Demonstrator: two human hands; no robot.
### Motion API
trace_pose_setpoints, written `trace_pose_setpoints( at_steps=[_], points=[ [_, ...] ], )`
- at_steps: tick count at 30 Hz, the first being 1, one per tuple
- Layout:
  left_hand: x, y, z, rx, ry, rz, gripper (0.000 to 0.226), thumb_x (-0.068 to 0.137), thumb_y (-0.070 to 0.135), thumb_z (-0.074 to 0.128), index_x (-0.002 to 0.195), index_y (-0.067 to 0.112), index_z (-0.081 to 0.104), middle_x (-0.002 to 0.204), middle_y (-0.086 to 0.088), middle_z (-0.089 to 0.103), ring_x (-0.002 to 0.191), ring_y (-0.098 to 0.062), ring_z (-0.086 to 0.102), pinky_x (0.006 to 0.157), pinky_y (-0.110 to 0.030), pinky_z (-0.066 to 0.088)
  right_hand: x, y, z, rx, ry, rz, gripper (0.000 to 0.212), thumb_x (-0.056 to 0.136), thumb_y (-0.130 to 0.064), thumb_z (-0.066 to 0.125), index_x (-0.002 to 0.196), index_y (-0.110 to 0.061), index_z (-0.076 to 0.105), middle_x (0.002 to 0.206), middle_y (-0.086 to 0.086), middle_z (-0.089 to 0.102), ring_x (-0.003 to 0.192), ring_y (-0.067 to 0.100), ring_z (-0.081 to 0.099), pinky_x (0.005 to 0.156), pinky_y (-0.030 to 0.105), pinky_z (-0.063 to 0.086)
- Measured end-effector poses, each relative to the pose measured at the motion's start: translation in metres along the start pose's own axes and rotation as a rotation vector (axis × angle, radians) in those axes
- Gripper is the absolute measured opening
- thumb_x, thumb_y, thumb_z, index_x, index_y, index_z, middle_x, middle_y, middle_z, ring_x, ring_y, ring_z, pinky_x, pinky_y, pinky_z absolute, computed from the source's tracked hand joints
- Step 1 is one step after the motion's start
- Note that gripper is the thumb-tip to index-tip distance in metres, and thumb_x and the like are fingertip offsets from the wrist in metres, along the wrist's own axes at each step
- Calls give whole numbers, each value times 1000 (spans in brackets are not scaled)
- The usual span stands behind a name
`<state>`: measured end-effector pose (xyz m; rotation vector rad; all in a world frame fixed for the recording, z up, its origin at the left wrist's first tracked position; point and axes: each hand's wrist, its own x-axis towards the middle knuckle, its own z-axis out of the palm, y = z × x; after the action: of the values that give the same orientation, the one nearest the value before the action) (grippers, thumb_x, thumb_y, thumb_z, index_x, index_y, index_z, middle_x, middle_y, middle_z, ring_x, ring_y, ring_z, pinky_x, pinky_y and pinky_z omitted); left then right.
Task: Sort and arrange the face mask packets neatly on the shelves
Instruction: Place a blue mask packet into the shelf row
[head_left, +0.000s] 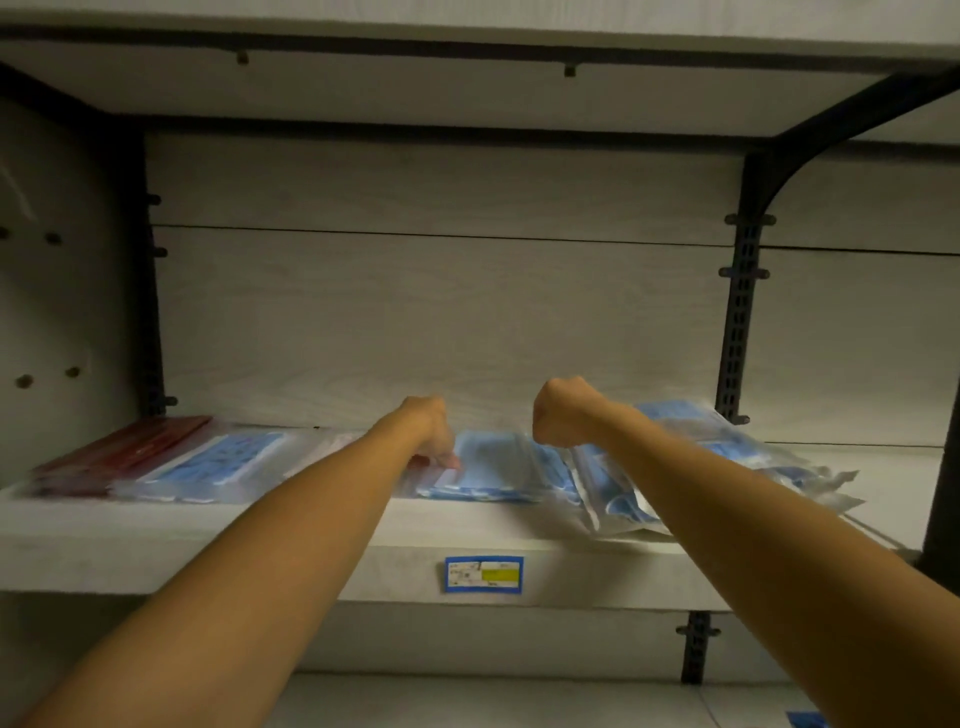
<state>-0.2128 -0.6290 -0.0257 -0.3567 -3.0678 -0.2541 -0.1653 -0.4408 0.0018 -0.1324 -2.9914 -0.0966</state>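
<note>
Clear plastic packets of blue face masks (493, 467) lie under both hands: left hand (431, 431) pinches one's edge, right hand (563, 413) hovers fisted, holding nothing.

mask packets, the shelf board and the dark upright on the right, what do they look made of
Mask packets: clear glossy plastic film, judging by the shine and the blue masks visible through it; a dark red packet lies at the left end.
Shelf board: pale board with a matte wood-grain finish, probably laminate.
Upright: dark and slotted, likely painted metal.
</note>
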Motion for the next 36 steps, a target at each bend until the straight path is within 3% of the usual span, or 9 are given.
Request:
trace_pose_setpoints(
  at_steps=[4, 11, 14, 18, 23, 30, 33, 34, 36],
  points=[
    [-1, 8, -3, 43, -46, -42, 49, 82, 46, 80, 107, 5, 70, 101, -10, 67, 102, -27, 68, 82, -33, 51, 2, 5, 9, 66, 11, -44, 21, 86, -16, 58, 93, -5, 75, 88, 12, 73, 72, 26, 65, 72, 35, 59],
    [-7, 30, -7, 63, -140, -64, 48, 91, 45, 71, 118, 5, 70, 108, -7, 72, 90, -21, 62, 79, -27, 46, 0, 9, 4, 134, 45, -50, 21, 83, -14, 58, 86, -3, 76, 81, 14, 75, 68, 25, 68, 72, 34, 62],
    [-8, 36, -8, 31, -191, -98, 51, 95, 43, 67, 125, 2, 67, 122, -11, 71, 108, -24, 68, 92, -32, 51, -2, 10, 1, 151, 54, -44, 21, 84, -13, 58, 88, -2, 76, 80, 14, 75, 70, 25, 71, 74, 35, 63],
    [-8, 39, -9, -8, -272, -161, 58, 99, 41, 62, 136, -2, 55, 135, -19, 61, 124, -33, 59, 103, -41, 46, -3, 9, -1, 158, 70, -36, 22, 84, -13, 58, 89, -2, 76, 81, 14, 76, 68, 25, 69, 74, 36, 63],
    [-2, 38, -14, -78, -368, -214, 71, 90, 38, 74, 141, -5, 49, 127, -20, 62, 99, -33, 59, 88, -42, 50, -2, 7, -4, 164, 76, -28, 21, 81, -10, 56, 83, 0, 75, 74, 14, 73, 62, 25, 66, 70, 35, 62],
    [-3, 31, -9, -137, -384, -188, 58, 91, 33, 74, 132, -4, 56, 100, -16, 57, 101, -31, 54, 91, -40, 48, -1, 5, -4, 194, 85, -26, 21, 81, -9, 57, 87, -2, 76, 80, 15, 75, 72, 27, 73, 71, 35, 63],
    [-3, 35, -10, -178, -376, -198, 40, 89, 27, 77, 109, -5, 64, 111, -19, 58, 93, -30, 58, 91, -41, 49, 1, 8, -5, 213, 99, -17, 20, 82, -9, 59, 90, -3, 76, 82, 15, 74, 70, 26, 72, 67, 33, 63],
    [-4, 37, -11, -176, -372, -203, 39, 90, 26, 76, 111, -5, 63, 118, -20, 57, 94, -31, 59, 91, -41, 49, 1, 9, -6, 218, 105, -13, 20, 82, -9, 59, 91, -3, 75, 83, 15, 74, 66, 25, 70, 65, 32, 62],
    [-7, 42, -14, -170, -387, -207, 52, 94, 23, 71, 134, -5, 54, 135, -24, 54, 113, -36, 59, 97, -43, 47, 1, 8, -7, 226, 112, -5, 19, 83, -8, 59, 91, -3, 75, 83, 15, 74, 63, 23, 69, 63, 31, 61]
  ],
)
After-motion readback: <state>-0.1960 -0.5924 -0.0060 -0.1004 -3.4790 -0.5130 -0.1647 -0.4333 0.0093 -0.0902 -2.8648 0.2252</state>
